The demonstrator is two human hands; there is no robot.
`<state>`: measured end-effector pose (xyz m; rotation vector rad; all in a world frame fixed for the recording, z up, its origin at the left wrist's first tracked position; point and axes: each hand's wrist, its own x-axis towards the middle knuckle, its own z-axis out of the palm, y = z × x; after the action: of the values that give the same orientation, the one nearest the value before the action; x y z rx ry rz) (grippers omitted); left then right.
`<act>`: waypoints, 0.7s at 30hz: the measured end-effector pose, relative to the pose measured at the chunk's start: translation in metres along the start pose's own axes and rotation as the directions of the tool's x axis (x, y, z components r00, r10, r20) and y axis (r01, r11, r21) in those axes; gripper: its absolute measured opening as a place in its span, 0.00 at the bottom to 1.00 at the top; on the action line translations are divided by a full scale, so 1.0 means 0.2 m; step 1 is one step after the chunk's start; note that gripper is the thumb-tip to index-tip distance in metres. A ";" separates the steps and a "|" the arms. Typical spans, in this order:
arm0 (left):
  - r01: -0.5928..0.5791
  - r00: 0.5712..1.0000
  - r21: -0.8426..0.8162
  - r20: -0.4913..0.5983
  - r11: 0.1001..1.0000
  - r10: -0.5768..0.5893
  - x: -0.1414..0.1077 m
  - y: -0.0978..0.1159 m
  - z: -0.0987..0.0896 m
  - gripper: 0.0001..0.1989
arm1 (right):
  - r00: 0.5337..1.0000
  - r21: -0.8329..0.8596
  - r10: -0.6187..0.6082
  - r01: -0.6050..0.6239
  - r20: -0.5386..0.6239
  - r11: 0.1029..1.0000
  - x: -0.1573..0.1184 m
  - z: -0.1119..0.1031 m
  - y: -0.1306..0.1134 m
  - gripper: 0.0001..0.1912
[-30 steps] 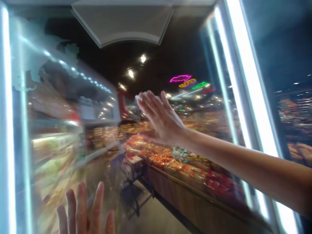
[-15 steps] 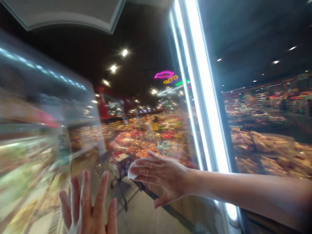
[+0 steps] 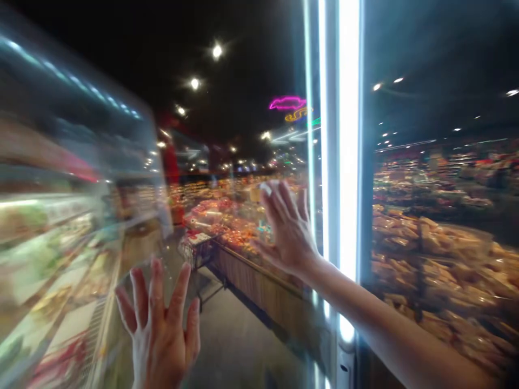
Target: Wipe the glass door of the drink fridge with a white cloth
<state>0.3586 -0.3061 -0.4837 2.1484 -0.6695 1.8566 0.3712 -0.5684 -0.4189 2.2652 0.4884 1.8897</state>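
Observation:
My left hand (image 3: 162, 319) is at the lower left, upright, fingers spread, palm turned away; nothing shows in it and it appears to lie flat on a clear glass pane. My right hand (image 3: 290, 232) is raised near the middle, beside a bright vertical light strip (image 3: 349, 162). Its fingers lie outstretched over a small white cloth (image 3: 266, 187), of which only a bit shows at the fingertips; the palm hides the rest. The glass around both hands is see-through, with faint reflections.
Blurred refrigerated shelves (image 3: 52, 270) with packed goods line the left. Beyond the glass, a shopping cart (image 3: 197, 249) stands beside a wood-sided display counter (image 3: 259, 281). Bagged goods (image 3: 454, 254) fill the right side, and neon signs (image 3: 287, 102) glow further back.
My right hand has moved up and to the right, its fingers turning from pointing left to pointing up. My left hand stays spread, slightly further right in view. The view has tilted.

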 end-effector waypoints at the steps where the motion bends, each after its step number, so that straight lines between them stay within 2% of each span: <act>1: 0.026 1.000 0.003 0.011 1.000 -0.026 -0.04 0.00 0.00 0.45 | 0.995 0.002 0.100 -0.100 -0.021 0.995 -0.03 0.02 -0.06 0.50; 2: 0.052 0.998 0.007 0.023 0.999 -0.052 -0.07 0.00 0.00 0.45 | 0.994 0.011 0.108 -0.108 -0.020 0.994 -0.06 0.05 -0.13 0.49; 5: 0.107 0.993 0.030 0.045 0.994 -0.109 -0.18 -0.03 -0.01 0.44 | 0.989 0.073 -0.144 0.141 0.027 0.987 -0.11 0.12 -0.40 0.46; 6: 0.121 0.992 0.039 0.045 0.992 -0.122 -0.21 -0.05 -0.02 0.44 | 0.983 0.089 -0.178 0.174 0.037 0.981 -0.08 0.13 -0.48 0.45; 8: 0.159 0.986 0.064 0.037 0.985 -0.161 -0.25 -0.11 -0.04 0.44 | 0.995 0.100 -0.098 0.094 0.036 0.991 0.02 0.13 -0.59 0.44; 11: 0.236 0.971 0.099 0.020 0.967 -0.239 -0.31 -0.22 -0.08 0.44 | 0.999 0.108 0.042 -0.042 0.002 0.993 0.14 0.12 -0.68 0.43; 17: 0.276 0.959 0.105 0.037 0.955 -0.281 -0.40 -0.40 -0.16 0.44 | 0.999 0.139 -0.050 0.050 -0.001 0.989 -0.09 0.21 -0.95 0.46; 21: 0.301 0.950 0.088 0.057 0.950 -0.306 -0.40 -0.47 -0.19 0.45 | 0.999 0.144 0.042 -0.046 0.027 0.989 0.02 0.25 -1.08 0.46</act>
<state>0.3621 -0.1918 -0.5430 2.2257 -0.2602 1.6754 0.3875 -0.3612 -0.4945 2.4051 0.5947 1.9024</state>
